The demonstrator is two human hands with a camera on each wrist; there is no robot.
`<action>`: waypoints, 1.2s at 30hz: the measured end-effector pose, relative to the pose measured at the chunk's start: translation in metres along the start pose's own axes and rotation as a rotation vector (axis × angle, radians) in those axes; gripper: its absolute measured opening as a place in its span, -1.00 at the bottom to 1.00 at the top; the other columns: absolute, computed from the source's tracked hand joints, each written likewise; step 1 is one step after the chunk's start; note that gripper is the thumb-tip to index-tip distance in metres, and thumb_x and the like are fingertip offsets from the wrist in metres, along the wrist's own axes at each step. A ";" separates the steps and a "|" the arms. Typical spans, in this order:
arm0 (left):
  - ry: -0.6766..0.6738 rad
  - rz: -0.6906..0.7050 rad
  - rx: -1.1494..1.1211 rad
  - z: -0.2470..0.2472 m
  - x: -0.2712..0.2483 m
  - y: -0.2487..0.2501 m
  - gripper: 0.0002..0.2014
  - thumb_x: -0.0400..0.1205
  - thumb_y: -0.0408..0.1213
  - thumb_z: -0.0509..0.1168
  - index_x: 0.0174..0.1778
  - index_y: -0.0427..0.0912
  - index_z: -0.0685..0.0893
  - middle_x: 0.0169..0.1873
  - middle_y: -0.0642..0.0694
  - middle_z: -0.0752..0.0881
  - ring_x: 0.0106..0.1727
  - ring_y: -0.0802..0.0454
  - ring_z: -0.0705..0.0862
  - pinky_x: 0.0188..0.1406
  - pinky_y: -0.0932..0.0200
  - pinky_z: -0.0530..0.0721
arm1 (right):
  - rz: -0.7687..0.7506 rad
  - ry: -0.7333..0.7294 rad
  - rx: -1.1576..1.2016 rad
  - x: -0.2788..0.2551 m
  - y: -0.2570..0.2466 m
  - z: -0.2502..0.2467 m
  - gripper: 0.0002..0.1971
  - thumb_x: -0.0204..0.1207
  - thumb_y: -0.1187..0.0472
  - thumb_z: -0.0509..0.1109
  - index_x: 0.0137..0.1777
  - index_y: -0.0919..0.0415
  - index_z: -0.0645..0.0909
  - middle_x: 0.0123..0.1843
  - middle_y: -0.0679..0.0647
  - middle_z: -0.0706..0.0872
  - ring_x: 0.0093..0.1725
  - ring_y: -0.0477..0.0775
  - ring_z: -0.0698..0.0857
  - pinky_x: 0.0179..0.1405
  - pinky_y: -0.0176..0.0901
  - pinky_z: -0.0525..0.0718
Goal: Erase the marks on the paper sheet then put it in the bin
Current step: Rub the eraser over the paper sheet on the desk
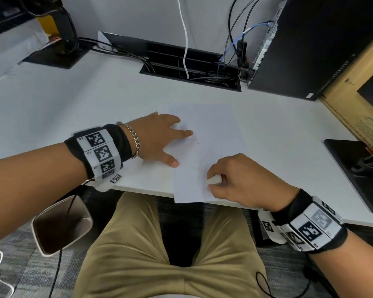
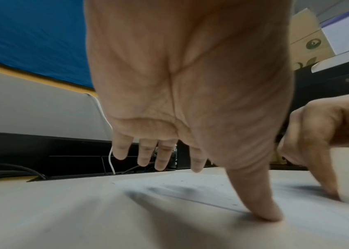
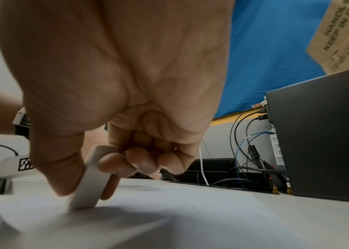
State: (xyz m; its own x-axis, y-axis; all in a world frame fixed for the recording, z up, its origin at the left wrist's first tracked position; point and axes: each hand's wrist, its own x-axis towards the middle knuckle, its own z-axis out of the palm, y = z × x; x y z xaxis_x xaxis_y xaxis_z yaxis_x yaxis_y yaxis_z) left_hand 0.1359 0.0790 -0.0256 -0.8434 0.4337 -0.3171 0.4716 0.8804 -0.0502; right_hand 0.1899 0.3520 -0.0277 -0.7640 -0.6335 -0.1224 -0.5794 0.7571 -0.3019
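A white paper sheet (image 1: 211,147) lies on the white desk (image 1: 95,100), its near edge hanging over the desk's front. My left hand (image 1: 159,136) rests flat on the sheet's left side, fingers spread and straight, the thumb tip pressing down (image 2: 269,214). My right hand (image 1: 239,181) pinches a white eraser (image 1: 213,180) between thumb and fingers, near the sheet's lower right. In the right wrist view the eraser (image 3: 90,182) stands on its end on the paper (image 3: 169,210). Marks on the sheet are too faint to make out. A brown bin (image 1: 60,224) stands on the floor at lower left.
An open cable tray (image 1: 190,69) with wires runs along the desk's back. A black computer tower (image 1: 306,46) stands at back right, a cardboard box (image 1: 357,87) beside it. Black monitor bases sit at right (image 1: 353,168) and back left (image 1: 52,57).
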 end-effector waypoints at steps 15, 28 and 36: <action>-0.106 0.040 -0.253 0.027 -0.037 0.020 0.14 0.42 0.70 0.17 0.84 0.32 -0.13 0.85 0.12 -0.18 0.86 -0.12 -0.18 0.78 -0.37 -0.23 | -0.144 -0.018 -0.064 0.050 -0.027 -0.013 -0.67 0.66 -0.15 0.40 0.38 -0.18 0.72 -0.17 -0.27 0.46 -0.10 -0.16 0.48 -0.04 -0.10 0.54; -0.141 -0.024 -0.262 0.030 -0.030 0.022 0.23 0.32 0.73 0.28 0.83 0.37 -0.15 0.83 0.27 -0.21 0.86 -0.10 -0.19 0.66 -0.67 -0.08 | -0.216 -0.070 -0.034 0.061 -0.025 -0.005 -0.77 0.61 -0.06 0.45 0.23 -0.14 0.78 -0.28 -0.29 0.55 -0.26 -0.37 0.50 -0.18 -0.43 0.39; -0.202 -0.079 -0.227 0.021 -0.028 0.026 0.34 0.27 0.72 0.33 0.85 0.27 -0.19 0.81 0.34 -0.21 0.87 -0.14 -0.16 0.61 -0.75 0.01 | -0.265 -0.159 -0.034 0.061 -0.031 -0.011 -0.77 0.61 -0.01 0.47 0.24 -0.11 0.80 -0.26 -0.18 0.65 -0.27 -0.29 0.58 -0.22 -0.47 0.43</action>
State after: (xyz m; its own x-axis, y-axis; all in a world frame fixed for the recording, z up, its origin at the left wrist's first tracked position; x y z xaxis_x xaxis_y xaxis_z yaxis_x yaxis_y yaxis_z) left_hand 0.1774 0.0861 -0.0378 -0.7966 0.3350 -0.5031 0.3178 0.9402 0.1229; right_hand 0.1579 0.2915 -0.0153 -0.5324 -0.8247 -0.1909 -0.7637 0.5652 -0.3118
